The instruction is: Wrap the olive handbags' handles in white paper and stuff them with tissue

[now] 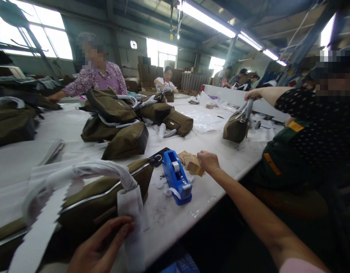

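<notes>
An olive-green handbag (101,195) with a silver zip lies close in front of me. White wrapping covers its handle (129,212), and a toothed white strip (40,231) hangs at the left. My left hand (102,244) pinches the wrapped handle near its lower end, thumb against fingers. My right hand (209,161) reaches out to a small pile of brown paper pieces (192,163). Its fingers are closed at the pile's right edge; whatever they hold is hidden. Between my hands stands a blue tape dispenser (177,178) with a clear roll.
Several olive bags (115,113) are heaped mid-table, with more (12,121) at far left. A dark flat object (160,153) lies behind the dispenser. At right, a person (306,113) lifts another bag (236,127) by its handle. Another person (98,76) works across the table.
</notes>
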